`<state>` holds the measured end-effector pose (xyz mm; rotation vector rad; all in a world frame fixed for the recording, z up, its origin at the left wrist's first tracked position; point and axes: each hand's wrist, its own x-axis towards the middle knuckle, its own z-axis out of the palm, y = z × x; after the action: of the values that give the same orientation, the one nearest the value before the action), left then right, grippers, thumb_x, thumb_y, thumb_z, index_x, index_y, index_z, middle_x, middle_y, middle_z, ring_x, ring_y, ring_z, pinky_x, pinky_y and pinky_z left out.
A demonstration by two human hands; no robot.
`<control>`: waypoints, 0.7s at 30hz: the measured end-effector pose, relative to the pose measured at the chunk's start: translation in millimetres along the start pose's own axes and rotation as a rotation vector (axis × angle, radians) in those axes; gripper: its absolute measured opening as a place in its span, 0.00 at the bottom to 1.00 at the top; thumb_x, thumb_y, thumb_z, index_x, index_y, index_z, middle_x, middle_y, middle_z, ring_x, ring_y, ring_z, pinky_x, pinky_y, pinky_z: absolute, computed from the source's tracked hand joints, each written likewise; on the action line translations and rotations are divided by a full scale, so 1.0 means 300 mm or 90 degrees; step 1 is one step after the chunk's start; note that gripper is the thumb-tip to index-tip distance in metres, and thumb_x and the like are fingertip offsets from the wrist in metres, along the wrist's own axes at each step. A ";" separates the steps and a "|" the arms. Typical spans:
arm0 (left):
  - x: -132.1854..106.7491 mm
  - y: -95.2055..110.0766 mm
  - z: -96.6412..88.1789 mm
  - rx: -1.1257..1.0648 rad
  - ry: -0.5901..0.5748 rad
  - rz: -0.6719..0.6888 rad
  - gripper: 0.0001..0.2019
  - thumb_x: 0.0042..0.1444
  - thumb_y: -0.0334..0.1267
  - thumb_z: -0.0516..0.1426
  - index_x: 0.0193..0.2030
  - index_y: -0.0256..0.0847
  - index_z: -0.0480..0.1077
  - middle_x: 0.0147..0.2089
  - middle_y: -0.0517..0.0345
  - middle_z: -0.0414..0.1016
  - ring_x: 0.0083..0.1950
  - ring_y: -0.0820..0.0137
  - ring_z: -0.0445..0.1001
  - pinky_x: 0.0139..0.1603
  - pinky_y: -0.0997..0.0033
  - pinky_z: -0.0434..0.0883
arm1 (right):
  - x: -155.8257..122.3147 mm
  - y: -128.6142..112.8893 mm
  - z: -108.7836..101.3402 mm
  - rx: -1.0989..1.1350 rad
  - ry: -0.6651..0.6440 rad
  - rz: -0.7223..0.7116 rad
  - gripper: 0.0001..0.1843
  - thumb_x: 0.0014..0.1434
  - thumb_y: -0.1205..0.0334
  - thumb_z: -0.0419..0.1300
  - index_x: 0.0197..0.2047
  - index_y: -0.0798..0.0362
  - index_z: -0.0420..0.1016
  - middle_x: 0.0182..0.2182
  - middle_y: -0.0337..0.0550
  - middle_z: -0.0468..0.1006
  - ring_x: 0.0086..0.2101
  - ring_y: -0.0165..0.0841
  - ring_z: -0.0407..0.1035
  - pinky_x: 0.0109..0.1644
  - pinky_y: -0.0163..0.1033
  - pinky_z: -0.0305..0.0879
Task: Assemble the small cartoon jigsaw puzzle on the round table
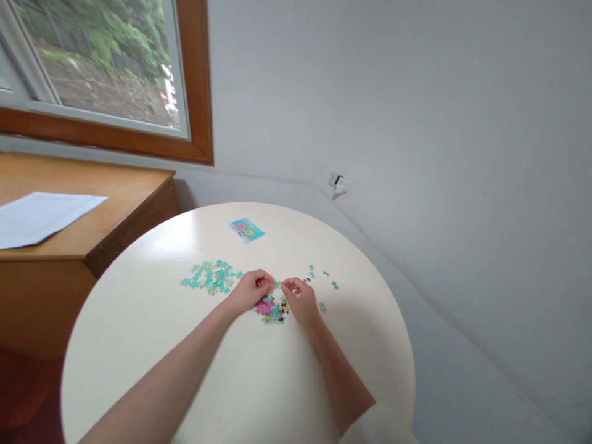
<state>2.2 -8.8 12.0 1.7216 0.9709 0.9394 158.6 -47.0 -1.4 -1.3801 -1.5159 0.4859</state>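
Both hands meet over a partly joined jigsaw puzzle (274, 311) with pink, yellow and teal figures. Between the fingertips is a small teal and yellow puzzle piece (278, 284). My left hand (252, 288) pinches at its left side, thumb and forefinger together. From the right, my right hand (300, 297) pinches the piece's other edge. The hands partly cover the joined section's upper left and right sides. A spread of loose teal puzzle pieces (210, 277) lies just left of my left hand.
Several loose pieces (335, 285) lie scattered right of my right hand. A colourful picture card (248, 229) rests farther back on the round white table (139, 345). Left stands a wooden cabinet (124, 213) with paper (41, 216) on top. A wall socket with a plug (340, 182) is behind.
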 end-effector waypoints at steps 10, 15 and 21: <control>-0.001 -0.002 0.001 -0.008 -0.005 -0.002 0.06 0.44 0.37 0.55 0.25 0.36 0.68 0.18 0.65 0.62 0.21 0.76 0.59 0.24 0.76 0.58 | 0.002 0.003 0.002 0.001 -0.006 0.003 0.09 0.51 0.58 0.53 0.28 0.53 0.71 0.25 0.42 0.76 0.28 0.32 0.69 0.35 0.37 0.65; 0.003 -0.011 0.002 -0.005 -0.003 0.001 0.06 0.44 0.37 0.55 0.26 0.35 0.68 0.19 0.64 0.63 0.22 0.77 0.60 0.24 0.76 0.58 | 0.002 0.001 0.000 -0.004 -0.011 0.002 0.09 0.51 0.58 0.53 0.28 0.53 0.71 0.26 0.42 0.76 0.28 0.32 0.69 0.35 0.37 0.65; 0.004 -0.010 0.002 -0.003 0.003 0.003 0.05 0.45 0.36 0.55 0.26 0.35 0.69 0.19 0.64 0.64 0.22 0.77 0.60 0.24 0.76 0.59 | 0.002 0.001 -0.001 -0.006 -0.007 -0.003 0.10 0.51 0.58 0.53 0.28 0.53 0.71 0.26 0.42 0.77 0.28 0.32 0.69 0.35 0.37 0.65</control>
<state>2.6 -7.1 9.2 1.7198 0.9679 0.9491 159.2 -46.5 -1.2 -1.3828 -1.5314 0.4839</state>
